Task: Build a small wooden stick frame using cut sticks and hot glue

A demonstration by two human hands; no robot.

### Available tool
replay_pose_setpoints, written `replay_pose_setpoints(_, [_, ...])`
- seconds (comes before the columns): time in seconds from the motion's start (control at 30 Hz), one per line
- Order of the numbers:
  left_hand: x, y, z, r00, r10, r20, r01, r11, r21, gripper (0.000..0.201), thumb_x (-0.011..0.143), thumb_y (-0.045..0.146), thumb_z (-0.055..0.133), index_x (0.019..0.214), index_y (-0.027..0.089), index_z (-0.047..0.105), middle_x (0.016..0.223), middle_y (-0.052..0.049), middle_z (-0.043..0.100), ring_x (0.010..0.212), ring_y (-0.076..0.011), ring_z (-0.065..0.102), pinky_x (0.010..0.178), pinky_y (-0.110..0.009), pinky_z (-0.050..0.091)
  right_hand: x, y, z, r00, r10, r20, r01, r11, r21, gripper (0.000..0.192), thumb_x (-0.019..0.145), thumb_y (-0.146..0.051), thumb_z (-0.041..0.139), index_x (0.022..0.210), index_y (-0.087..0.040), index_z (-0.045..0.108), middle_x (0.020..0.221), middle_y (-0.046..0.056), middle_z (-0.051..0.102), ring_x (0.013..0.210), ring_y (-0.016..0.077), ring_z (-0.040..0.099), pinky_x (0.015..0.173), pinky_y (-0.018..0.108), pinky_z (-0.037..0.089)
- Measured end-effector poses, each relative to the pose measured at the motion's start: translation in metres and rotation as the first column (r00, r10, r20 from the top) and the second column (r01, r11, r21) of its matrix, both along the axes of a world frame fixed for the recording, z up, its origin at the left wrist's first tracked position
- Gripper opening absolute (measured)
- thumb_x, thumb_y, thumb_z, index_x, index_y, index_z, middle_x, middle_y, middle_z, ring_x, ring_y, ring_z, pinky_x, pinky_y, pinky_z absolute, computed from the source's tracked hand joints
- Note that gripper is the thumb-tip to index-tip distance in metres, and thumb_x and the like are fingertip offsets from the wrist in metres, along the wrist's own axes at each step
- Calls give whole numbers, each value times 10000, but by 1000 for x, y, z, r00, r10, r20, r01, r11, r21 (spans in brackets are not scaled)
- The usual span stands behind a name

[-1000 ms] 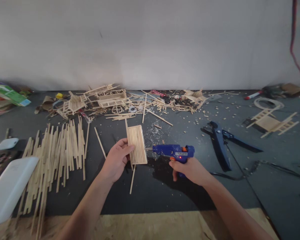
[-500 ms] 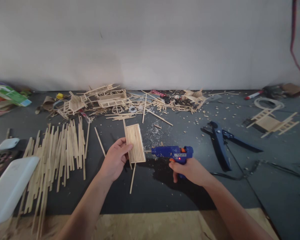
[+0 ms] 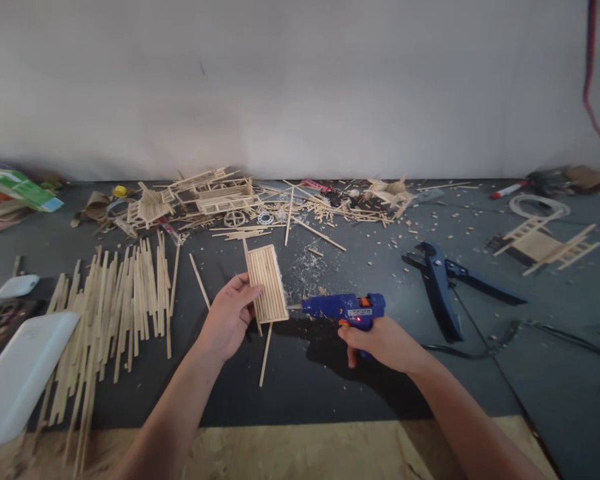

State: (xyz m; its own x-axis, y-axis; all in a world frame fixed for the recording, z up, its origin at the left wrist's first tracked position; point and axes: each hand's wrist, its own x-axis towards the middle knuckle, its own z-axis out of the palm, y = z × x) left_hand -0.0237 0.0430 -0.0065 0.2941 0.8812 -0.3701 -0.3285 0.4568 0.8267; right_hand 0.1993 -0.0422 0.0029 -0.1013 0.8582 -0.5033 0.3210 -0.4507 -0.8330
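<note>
Wooden slat panel sits pinched at its left edge in your left hand, above the dark counter; its long axis runs away from you, leaning slightly left. Your right hand is wrapped around the blue glue gun, whose barrel lies level, nozzle pointing left at the panel's lower right corner. Loose bamboo sticks lie to the left.

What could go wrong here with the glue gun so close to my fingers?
The glue gun is lit, its nozzle at the lower right corner of the stick panel that the left hand pinches, so hot glue may reach the fingers. The panel is held by one edge and could tilt under the nozzle. The gun's cord trails by the right hand and might snag.
</note>
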Motion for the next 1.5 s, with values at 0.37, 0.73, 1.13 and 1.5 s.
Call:
replay_pose_setpoints(0.37, [0,0,2,1000,-9,16,9,1000,-9,166,710,174,624,863,162,561,787,0,639,642,-112,605,592,-240,516,4,0,-5,964,-6,-267,50,986,157,182,727,-343,575,740,-165,538,766,21,605,474,75,508,462,215,431])
replay_pose_setpoints(0.73, [0,-1,1,998,-51,32,52,999,-15,183,728,163,612,900,154,553,804,-10,636,663,-103,599,615,-224,512,0,-1,-8,986,-110,-128,123,988,93,167,719,-322,573,706,-195,465,514,-64,528,428,120,582,504,233,428])
replay_pose_setpoints(1.13, [-1,0,2,999,-38,20,39,999,-15,177,708,174,630,871,160,563,792,-6,636,646,-111,602,603,-237,520,-1,-1,-1,995,-78,-56,79,996,29,150,716,-313,551,639,-197,494,475,-55,559,444,133,598,486,231,431])
replay_pose_setpoints(1.5, [-3,2,1,1000,-18,20,18,1000,0,187,707,175,622,886,164,568,791,-3,643,643,-112,605,608,-236,516,2,-2,-2,1000,-23,9,23,1000,4,135,712,-292,538,618,-200,508,446,-48,559,447,138,594,483,229,401])
